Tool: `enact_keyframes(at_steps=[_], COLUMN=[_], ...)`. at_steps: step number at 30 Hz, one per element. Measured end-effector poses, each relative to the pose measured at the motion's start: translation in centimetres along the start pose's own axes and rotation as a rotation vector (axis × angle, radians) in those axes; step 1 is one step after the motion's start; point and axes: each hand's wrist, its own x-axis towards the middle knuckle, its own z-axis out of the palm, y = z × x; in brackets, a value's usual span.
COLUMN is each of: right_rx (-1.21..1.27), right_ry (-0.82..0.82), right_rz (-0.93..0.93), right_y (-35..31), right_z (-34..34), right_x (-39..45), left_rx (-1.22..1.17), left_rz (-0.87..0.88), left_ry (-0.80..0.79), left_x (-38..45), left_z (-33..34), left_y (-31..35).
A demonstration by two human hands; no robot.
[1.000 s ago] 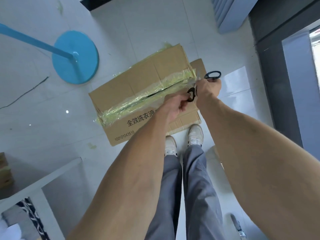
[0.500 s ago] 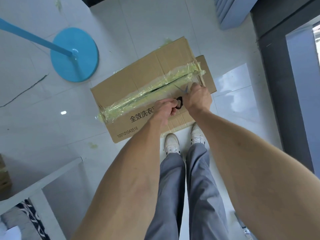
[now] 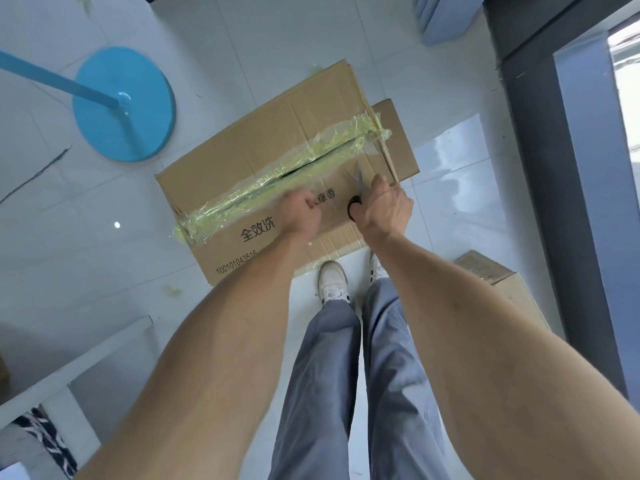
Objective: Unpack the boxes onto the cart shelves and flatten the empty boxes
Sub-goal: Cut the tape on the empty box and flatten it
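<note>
On the floor by the feet lies the taped box [image 3: 263,161]. Right hand [image 3: 382,206] grips black scissors [image 3: 356,199], blades up over the box's right end. Left hand [image 3: 299,216] is curled, blurred; can't tell whether it pinches anything. Blue stand [image 3: 138,109] sits left.

The box [image 3: 277,161] is lying on the floor [image 3: 104,271] at 12 o'clock from the shoes [image 3: 332,278]. A stand base [image 3: 138,126] is sitting at its 9 o'clock, a second box [image 3: 498,282] at its 4 o'clock. Both hands [image 3: 299,216] [image 3: 384,206] are hovering over its near edge.
</note>
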Motion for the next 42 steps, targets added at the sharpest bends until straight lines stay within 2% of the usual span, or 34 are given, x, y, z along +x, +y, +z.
enact_keyframes(at_steps=[2, 5, 7, 12, 17, 23, 27, 33, 42], right_rx=[-0.040, 0.012, -0.039, -0.155, -0.177, -0.150, -0.061, -0.018, 0.020], right_ry=[0.113, 0.160, 0.162, 0.205, 0.218, 0.285, 0.298, 0.327, 0.317], right_rz=[-0.028, -0.014, -0.027, -0.072, -0.089, -0.095, -0.089, -0.029, 0.058], right_y=[0.7, 1.2, 1.3, 0.9, 0.7, 0.4, -0.3, -1.1, -1.2], right_z=[-0.3, -0.6, -0.5, 0.2, 0.4, 0.2, 0.5, -0.5, -0.4], right_x=[0.1, 1.0, 1.7, 2.9, 3.4, 3.7, 2.8, 1.9, 0.9], left_rx=[0.224, 0.401, 0.486, 0.579, 0.656, 0.583, 0.600, 0.404, 0.387], left_rz=[0.035, 0.006, 0.038, 0.156, 0.200, 0.181, 0.228, 0.279, 0.279], left_ry=[0.129, 0.147, 0.156, 0.039, 0.012, 0.015, 0.041, 0.084, 0.101], left_x=[1.6, 4.7, 6.6, 9.6, 11.9, 13.1, 12.1, 10.0, 9.6], left_z=[-1.7, -3.4, -3.9, -3.4, -3.6, -5.0, -5.1, -4.9, -4.6], left_y=[-0.2, 0.7, 1.8, 4.5, 5.0, 4.8, 4.9, 4.4, 4.4])
